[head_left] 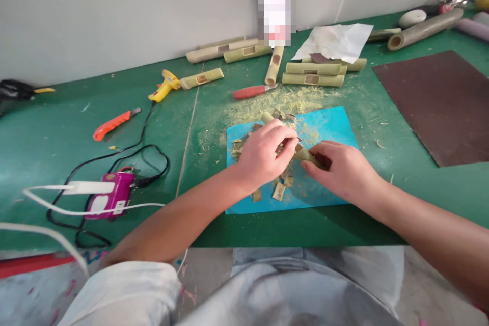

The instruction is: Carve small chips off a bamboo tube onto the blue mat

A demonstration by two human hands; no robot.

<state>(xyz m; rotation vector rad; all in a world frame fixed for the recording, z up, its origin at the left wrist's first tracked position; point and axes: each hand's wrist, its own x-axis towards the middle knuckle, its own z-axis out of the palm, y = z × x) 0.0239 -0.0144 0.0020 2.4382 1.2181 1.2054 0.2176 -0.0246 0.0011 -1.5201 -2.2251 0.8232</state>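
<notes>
My right hand (338, 168) is wrapped round the near end of a green bamboo tube (304, 154), which slants across a blue sheet (332, 122). A cut-out opening shows in the tube's side between my hands. Over that opening, my left hand (267, 150) is closed, its thumb and forefinger pinching a small dark scrap that looks like sandpaper (299, 138); most of it is hidden by the fingers. The tube's far end sticks out beyond my left knuckles. Small bamboo chips (278, 191) lie on the blue sheet under and around my hands.
Beyond lie a red-handled knife (250, 92), sawdust and several notched bamboo tubes (313, 80). At left are a yellow glue gun (164, 87), an orange cutter (114, 125) and a purple power adapter (112, 193) with cables. A brown sheet (435, 107) lies right; a phone (274, 2) stands behind.
</notes>
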